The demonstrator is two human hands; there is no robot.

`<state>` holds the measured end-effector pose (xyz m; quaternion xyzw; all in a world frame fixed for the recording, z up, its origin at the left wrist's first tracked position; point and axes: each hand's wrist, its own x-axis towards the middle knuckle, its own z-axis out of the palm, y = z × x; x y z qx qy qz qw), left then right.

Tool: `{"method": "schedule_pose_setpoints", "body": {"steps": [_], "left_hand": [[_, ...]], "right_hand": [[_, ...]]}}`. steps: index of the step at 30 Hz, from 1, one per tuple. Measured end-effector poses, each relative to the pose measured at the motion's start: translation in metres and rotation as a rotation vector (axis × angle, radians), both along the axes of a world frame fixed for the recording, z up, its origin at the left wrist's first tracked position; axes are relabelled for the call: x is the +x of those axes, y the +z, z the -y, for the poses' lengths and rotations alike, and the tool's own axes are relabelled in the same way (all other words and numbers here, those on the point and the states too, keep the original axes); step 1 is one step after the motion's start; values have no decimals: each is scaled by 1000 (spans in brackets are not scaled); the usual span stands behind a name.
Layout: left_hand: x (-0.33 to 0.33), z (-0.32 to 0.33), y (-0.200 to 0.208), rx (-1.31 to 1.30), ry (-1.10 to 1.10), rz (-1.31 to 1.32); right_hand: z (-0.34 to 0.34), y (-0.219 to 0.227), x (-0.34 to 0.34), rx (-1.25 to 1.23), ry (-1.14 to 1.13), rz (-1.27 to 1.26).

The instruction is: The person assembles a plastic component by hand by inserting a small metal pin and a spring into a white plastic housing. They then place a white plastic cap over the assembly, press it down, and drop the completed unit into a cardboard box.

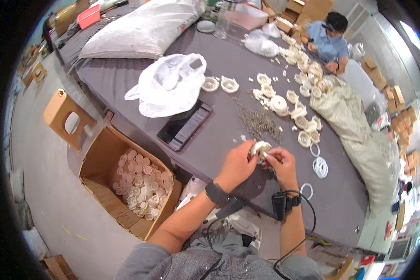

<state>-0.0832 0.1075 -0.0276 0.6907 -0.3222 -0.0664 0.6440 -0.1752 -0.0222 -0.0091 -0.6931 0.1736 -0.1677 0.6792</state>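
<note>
Grey tabletop point(221, 123) beneath cream part point(259, 147), pale floor point(46, 186)

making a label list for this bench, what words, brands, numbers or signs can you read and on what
No text can be read here.
Phone screen: any text is too small and blurred.
White sack: any print is too blurred.
Cream part: no lettering visible.

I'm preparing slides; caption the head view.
Left hand and right hand holding a cream part at a grey table.
</note>
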Motion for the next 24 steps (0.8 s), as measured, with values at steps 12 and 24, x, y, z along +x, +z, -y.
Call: {"method": "schedule_pose_setpoints", "body": {"steps": [12, 24], "left_hand": [[0, -2, -2, -21, -39, 44], [4, 2, -10, 20, -53, -2]], "right_hand": [[11, -11, 1, 101, 40, 0], [-3, -3, 9, -70, -48, -52]]}}
